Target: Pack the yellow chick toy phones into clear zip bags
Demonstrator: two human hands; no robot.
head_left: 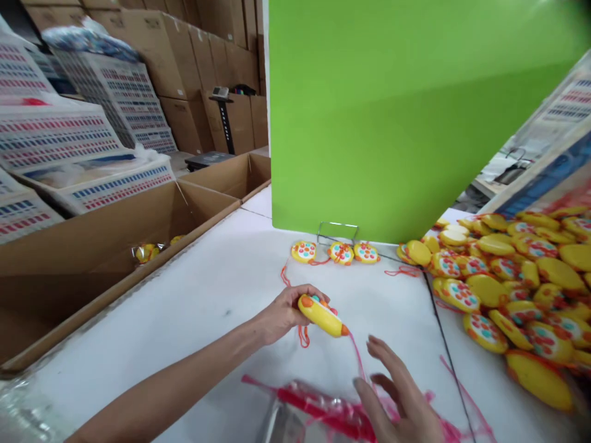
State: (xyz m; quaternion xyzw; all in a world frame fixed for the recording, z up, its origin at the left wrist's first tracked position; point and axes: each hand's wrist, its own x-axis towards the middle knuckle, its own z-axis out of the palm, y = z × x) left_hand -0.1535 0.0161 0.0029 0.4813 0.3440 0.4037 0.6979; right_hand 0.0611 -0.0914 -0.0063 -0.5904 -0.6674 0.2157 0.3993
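Note:
My left hand (295, 306) is closed around a yellow toy (322, 315) with orange tips and coloured buttons, tilted on its side above the white table. A thin pink string (356, 354) hangs from the toy's lower end towards my right hand (399, 394). That hand is open, fingers apart and slightly blurred, over a bundle of pink strings (323, 406) with clear plastic. Whether the string touches its thumb I cannot tell. Behind them lie a left toy (304, 251), a middle toy (340, 253) and a right toy (366, 253), buttons up, with red cords.
A large pile of similar yellow toys (494, 243) covers the table's right side. A green board (392, 123) stands behind, with a wire stand (338, 225) at its foot. To the left is a cardboard box (115, 224) containing a wrapped toy (146, 252). White crates (124, 184) and cartons are beyond.

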